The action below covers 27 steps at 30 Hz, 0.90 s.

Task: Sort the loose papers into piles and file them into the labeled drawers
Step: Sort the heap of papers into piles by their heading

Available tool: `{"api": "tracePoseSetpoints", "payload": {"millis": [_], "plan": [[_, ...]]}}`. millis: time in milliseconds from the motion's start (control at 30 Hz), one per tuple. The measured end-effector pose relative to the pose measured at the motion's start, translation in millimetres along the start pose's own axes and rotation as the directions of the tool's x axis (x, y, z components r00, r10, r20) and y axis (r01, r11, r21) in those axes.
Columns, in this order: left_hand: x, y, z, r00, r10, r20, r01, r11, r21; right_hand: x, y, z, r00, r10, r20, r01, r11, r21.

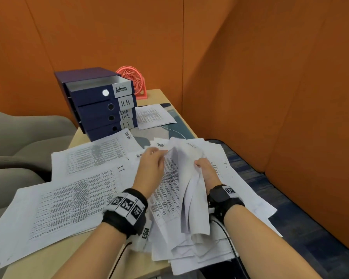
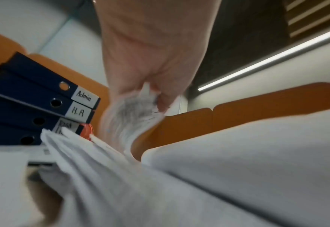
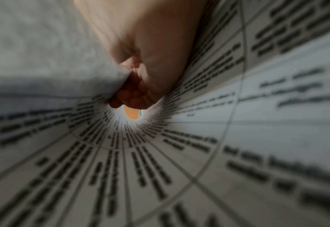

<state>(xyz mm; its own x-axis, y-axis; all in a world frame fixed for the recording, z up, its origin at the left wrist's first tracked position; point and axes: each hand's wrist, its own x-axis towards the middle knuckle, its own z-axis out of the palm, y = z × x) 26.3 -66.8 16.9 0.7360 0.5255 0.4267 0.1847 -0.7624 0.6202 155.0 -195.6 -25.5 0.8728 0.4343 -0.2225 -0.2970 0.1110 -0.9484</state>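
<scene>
A messy heap of loose printed papers (image 1: 191, 228) lies on the desk in front of me. My left hand (image 1: 153, 160) pinches the top edge of one printed sheet (image 2: 133, 113) and lifts it. My right hand (image 1: 205, 168) grips a curled bunch of sheets (image 1: 191, 178) raised from the heap; in the right wrist view its fingers (image 3: 129, 98) curl round white paper (image 3: 53, 69). A blue drawer unit (image 1: 97, 105) stands at the back left, labeled Admin (image 1: 121, 89), H.R, Task List and I.T; the Admin drawer is pulled out.
Flat sheets marked I.T (image 1: 69, 202) and Task list (image 1: 97, 152) lie left of the heap. One more sheet (image 1: 153, 116) rests right of the drawers. A pink desk fan (image 1: 132, 79) stands behind. Orange partitions (image 1: 270, 77) enclose the desk; a grey chair (image 1: 18, 141) is left.
</scene>
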Motion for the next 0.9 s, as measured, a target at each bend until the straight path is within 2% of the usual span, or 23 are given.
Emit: {"api": "tracePoseSetpoints", "payload": {"millis": [33, 67, 100, 133, 200, 267, 333, 367, 433, 533, 600, 633, 667, 733, 800, 867, 900], "plan": [[-0.3, 0.5, 3.5, 0.984, -0.105, 0.145, 0.113, 0.992, -0.052, 1.6, 0.0, -0.7, 1.0, 0.002, 0.003, -0.002, 1.0, 0.009], [-1.8, -0.4, 6.8, 0.936, -0.204, 0.287, 0.229, 0.972, -0.058, 1.6, -0.5, -1.1, 1.0, 0.011, 0.008, -0.011, 0.999, 0.034], [-4.8, 1.0, 8.9, 0.886, -0.26, 0.383, 0.295, 0.955, -0.034, 2.7, 0.5, -1.8, 1.0, 0.024, 0.008, -0.024, 0.996, 0.085], [-8.1, 2.6, 10.6, 0.863, -0.28, 0.42, 0.323, 0.946, -0.033, 0.4, -0.1, -2.1, 1.0, 0.031, 0.003, -0.031, 0.992, 0.119], [-11.4, 2.2, 13.7, 0.86, -0.333, 0.387, 0.406, 0.905, -0.124, -0.8, 2.4, -4.3, 0.999, 0.035, -0.002, -0.034, 0.991, 0.132], [-9.9, -0.9, 14.0, 0.816, -0.468, 0.339, 0.561, 0.781, -0.273, -4.2, 3.4, -6.5, 0.998, 0.063, 0.027, -0.067, 0.979, 0.192], [-7.4, -9.5, 9.6, 0.767, -0.564, 0.306, 0.64, 0.641, -0.423, -6.8, 1.0, -6.1, 0.998, 0.031, 0.052, -0.04, 0.979, 0.199], [-5.5, -17.6, 9.4, 0.767, -0.569, 0.296, 0.637, 0.622, -0.455, -6.1, -0.2, -6.3, 0.999, 0.011, 0.044, -0.02, 0.98, 0.198], [-2.4, -32.3, 9.1, 0.812, -0.536, 0.23, 0.572, 0.657, -0.491, -4.1, -8.1, -5.8, 1.0, -0.024, 0.011, 0.022, 0.986, 0.167], [-2.4, -20.7, -3.4, 0.859, -0.491, 0.145, 0.488, 0.7, -0.522, -4.9, -30.0, 0.3, 0.991, -0.136, 0.011, 0.136, 0.991, -0.007], [-0.5, -8.6, -4.2, 0.872, -0.427, 0.24, 0.482, 0.665, -0.57, -8.6, -44.5, 9.4, 0.968, -0.246, 0.051, 0.251, 0.958, -0.14], [-0.1, 0.7, -4.9, 0.875, -0.377, 0.305, 0.485, 0.681, -0.548, -12.0, -50.2, 15.3, 0.954, -0.281, 0.102, 0.296, 0.936, -0.189], [1.7, 7.9, -2.9, 0.869, -0.333, 0.367, 0.489, 0.691, -0.532, -14.0, -53.8, 22.5, 0.947, -0.278, 0.16, 0.31, 0.921, -0.236], [4.7, 18.6, 1.8, 0.835, -0.277, 0.476, 0.519, 0.687, -0.51, -20.4, -56.6, 36.3, 0.948, -0.157, 0.277, 0.248, 0.91, -0.332], [4.0, 23.0, 6.7, 0.772, -0.227, 0.594, 0.592, 0.597, -0.541, -19.6, -48.6, 46.2, 0.939, -0.036, 0.341, 0.183, 0.893, -0.412], [6.7, 17.5, 11.9, 0.725, -0.184, 0.664, 0.622, 0.59, -0.515, -12.5, -39.2, 50.4, 0.946, -0.011, 0.324, 0.178, 0.853, -0.491], [7.6, 14.8, 11.6, 0.703, -0.16, 0.693, 0.611, 0.636, -0.472, -6.9, -35.4, 50.1, 0.963, -0.019, 0.27, 0.164, 0.834, -0.527]]}}
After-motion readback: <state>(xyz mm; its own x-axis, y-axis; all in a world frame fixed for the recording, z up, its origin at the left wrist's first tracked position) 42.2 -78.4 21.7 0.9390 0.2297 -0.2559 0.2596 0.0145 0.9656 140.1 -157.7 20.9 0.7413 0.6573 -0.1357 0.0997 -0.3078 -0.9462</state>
